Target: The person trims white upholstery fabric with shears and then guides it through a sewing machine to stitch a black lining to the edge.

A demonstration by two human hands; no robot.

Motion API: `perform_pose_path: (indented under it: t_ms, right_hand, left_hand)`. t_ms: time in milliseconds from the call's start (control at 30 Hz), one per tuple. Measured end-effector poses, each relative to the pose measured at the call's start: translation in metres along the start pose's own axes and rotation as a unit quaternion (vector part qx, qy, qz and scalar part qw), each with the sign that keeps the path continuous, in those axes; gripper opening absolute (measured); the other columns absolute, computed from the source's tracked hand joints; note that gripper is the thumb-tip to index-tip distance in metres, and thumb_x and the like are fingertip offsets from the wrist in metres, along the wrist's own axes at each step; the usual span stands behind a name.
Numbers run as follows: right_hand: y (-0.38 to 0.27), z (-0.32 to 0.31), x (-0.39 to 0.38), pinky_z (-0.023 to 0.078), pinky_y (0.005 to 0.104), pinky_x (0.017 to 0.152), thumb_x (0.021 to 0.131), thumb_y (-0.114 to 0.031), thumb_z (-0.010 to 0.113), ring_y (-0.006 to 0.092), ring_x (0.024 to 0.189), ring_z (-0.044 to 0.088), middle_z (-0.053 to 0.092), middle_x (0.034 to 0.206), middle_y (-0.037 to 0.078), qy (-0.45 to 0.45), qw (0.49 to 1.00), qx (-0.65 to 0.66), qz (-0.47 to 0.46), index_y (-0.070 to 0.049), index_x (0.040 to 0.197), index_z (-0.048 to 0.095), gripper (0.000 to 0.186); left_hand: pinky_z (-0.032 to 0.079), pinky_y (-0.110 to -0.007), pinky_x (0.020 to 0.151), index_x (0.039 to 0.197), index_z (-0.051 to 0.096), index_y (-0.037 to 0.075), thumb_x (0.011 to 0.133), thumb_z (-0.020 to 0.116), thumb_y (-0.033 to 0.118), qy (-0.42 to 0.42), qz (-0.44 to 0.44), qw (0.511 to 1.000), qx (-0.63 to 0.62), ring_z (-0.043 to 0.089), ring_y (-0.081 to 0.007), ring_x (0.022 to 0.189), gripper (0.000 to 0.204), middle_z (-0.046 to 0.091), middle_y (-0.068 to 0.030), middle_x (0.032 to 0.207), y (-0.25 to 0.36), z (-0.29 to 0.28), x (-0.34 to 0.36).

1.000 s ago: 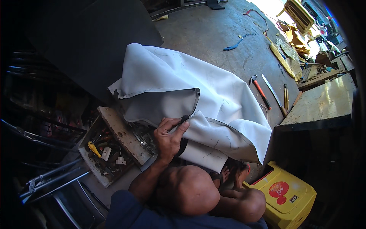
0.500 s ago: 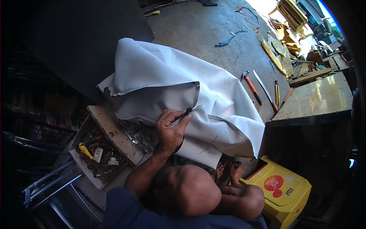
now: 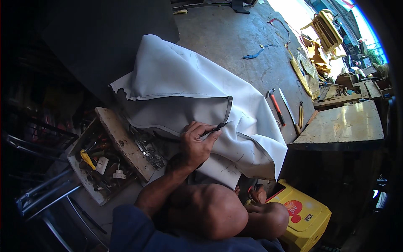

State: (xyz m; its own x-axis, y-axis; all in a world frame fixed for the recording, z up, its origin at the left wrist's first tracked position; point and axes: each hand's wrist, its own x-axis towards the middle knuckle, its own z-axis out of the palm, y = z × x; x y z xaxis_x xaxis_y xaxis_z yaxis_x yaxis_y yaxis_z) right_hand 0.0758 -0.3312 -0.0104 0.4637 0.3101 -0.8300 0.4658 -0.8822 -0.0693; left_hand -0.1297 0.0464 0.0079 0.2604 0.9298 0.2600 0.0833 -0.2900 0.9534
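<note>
My left hand (image 3: 198, 142) is closed around a small black tool (image 3: 219, 126) with a thin pointed tip; its exact kind is hard to make out. The tip lies against a large white sheet of leather-like material (image 3: 180, 69), just below a corner of its dark-edged opening. Folds of the sheet spread over the floor and toward my knees, with loose dark threads on the surface. Between the seams a greyish panel (image 3: 180, 111) shows. My right hand is not visible.
At left stands a wooden toolbox (image 3: 126, 143) with metal pieces and a yellow-handled tool (image 3: 87, 159). Right of the sheet lie a red-handled hammer (image 3: 277, 108) and a long knife (image 3: 289, 107). A yellow plastic stool (image 3: 312, 210) and a wooden board (image 3: 342, 124) are at right.
My left hand has moved a little to the right, and the tool's pointed tip now shows beyond the fingers. The whole view has shifted slightly.
</note>
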Motion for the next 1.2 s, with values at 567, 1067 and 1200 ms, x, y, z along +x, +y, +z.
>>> perform_pose_path:
  t_ms: [567, 1067, 1200]
  right_hand:
    - [-0.356, -0.279, -0.125, 0.059, 0.038, 0.072, 0.082, -0.018, 0.082, 0.0295, 0.079, 0.073, 0.071, 0.085, 0.009, 0.178, 0.66, -0.46, -0.567, -0.01, 0.108, 0.061, 0.034]
    - [-0.427, -0.266, -0.08, 0.058, 0.0381, 0.072, 0.084, -0.018, 0.079, 0.0282, 0.079, 0.071, 0.069, 0.085, 0.008, -0.046, 0.661, -0.498, -0.56, -0.009, 0.104, 0.061, 0.028]
    - [-0.432, -0.266, -0.077, 0.058, 0.0381, 0.072, 0.085, -0.019, 0.078, 0.0278, 0.079, 0.071, 0.069, 0.085, 0.008, -0.061, 0.667, -0.493, -0.556, -0.009, 0.103, 0.062, 0.027]
  left_hand:
    - [0.055, -0.028, 0.08, 0.101, 0.077, -0.004, 0.086, 0.087, 0.01, -0.053, -0.078, 0.992, -0.078, 0.071, -0.0142, 0.087, 0.022, 0.076, -0.0107, 0.094, 0.005, -0.011, 0.006]
    - [0.057, -0.029, 0.078, 0.103, 0.08, -0.001, 0.085, 0.087, 0.012, -0.153, -0.137, 0.971, -0.125, 0.072, -0.013, 0.086, 0.023, 0.077, -0.0102, 0.096, -0.001, -0.029, 0.022]
    - [0.057, -0.029, 0.078, 0.103, 0.08, -0.001, 0.085, 0.088, 0.012, -0.173, -0.117, 0.971, -0.12, 0.073, -0.0126, 0.086, 0.024, 0.077, -0.0103, 0.093, -0.003, -0.033, 0.026]
